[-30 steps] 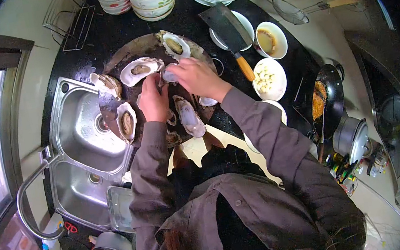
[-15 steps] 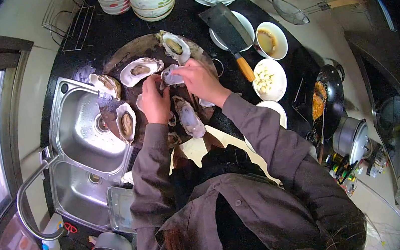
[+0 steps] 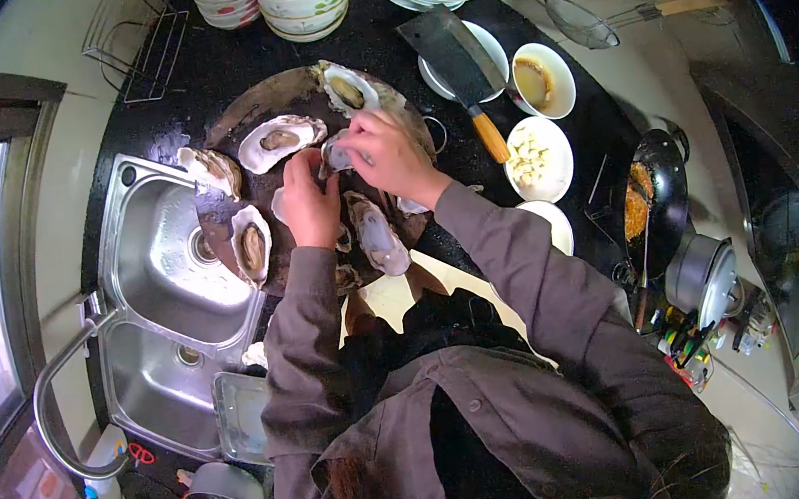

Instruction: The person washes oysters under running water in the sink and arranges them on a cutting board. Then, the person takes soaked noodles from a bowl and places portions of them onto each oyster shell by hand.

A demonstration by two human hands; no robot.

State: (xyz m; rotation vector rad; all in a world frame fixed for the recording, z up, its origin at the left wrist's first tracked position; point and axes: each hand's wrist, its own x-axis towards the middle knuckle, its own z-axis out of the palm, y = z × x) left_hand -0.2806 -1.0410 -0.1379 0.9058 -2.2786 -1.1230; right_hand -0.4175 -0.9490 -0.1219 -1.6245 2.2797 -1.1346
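Observation:
My left hand [image 3: 312, 203] grips an oyster shell [image 3: 338, 155] by its left edge, over a round wooden chopping board [image 3: 295, 184]. My right hand [image 3: 392, 155] is at the same shell, its fingers pinched together over the hollow inside; whatever lies between those fingertips is hidden. Around the hands lie several more oysters: an opened oyster [image 3: 279, 141] behind my left hand, another [image 3: 350, 89] at the back, one [image 3: 252, 246] on the left and a closed-looking oyster [image 3: 212, 171] at the board's left edge. A pale, empty-looking shell [image 3: 377, 234] rests just in front of my hands.
On the left is a double steel sink [image 3: 107, 253] with a curved faucet [image 3: 46, 397]. A cleaver [image 3: 455, 60] lies across a white bowl. Beside it stand a bowl of brown sauce [image 3: 533, 80] and a bowl of chopped garlic [image 3: 531, 159]. A wok [image 3: 670, 175] sits farther right.
My right hand has shifted slightly left and down over the shell, its fingers curling closer together. My left hand stays in place holding the shell.

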